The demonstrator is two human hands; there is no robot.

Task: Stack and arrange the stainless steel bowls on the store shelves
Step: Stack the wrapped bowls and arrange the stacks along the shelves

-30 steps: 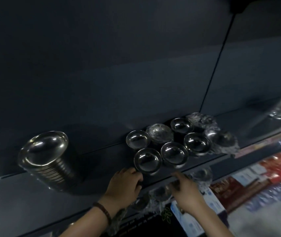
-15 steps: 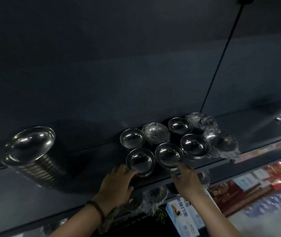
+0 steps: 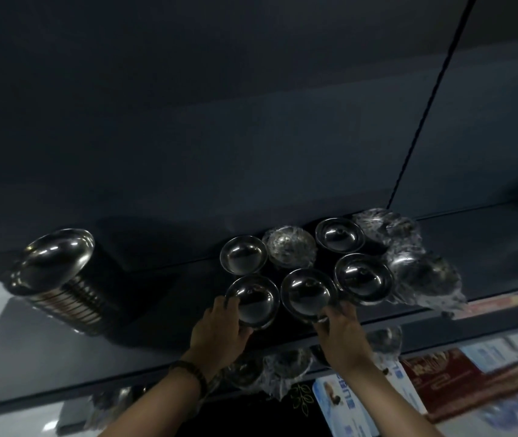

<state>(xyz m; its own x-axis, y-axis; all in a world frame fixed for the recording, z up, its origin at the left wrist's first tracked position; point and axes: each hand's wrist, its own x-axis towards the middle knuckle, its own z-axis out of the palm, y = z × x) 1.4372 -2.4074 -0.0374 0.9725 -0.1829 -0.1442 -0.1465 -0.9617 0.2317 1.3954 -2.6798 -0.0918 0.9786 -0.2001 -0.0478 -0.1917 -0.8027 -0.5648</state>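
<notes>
Several small stainless steel bowls stand in two rows on a dark shelf [image 3: 487, 263]. My left hand [image 3: 216, 332] grips the front left bowl [image 3: 253, 301] at its near rim. My right hand [image 3: 341, 337] holds the front middle bowl [image 3: 309, 294] by its near edge. A third front bowl [image 3: 363, 277] sits just right of it. Behind stand two bare bowls [image 3: 243, 255] [image 3: 339, 235] and a plastic-wrapped one [image 3: 290, 250]. More wrapped bowls [image 3: 415, 266] crowd the right end.
A tall leaning stack of larger steel bowls [image 3: 59, 275] stands at the shelf's left. Wrapped bowls [image 3: 283, 364] show on the shelf below, under my hands. Boxed goods [image 3: 456, 383] fill the lower right. A dark back panel rises behind the shelf.
Both hands rose from the shelf's front edge and took hold of the two front bowls. The view shifted up and closer.
</notes>
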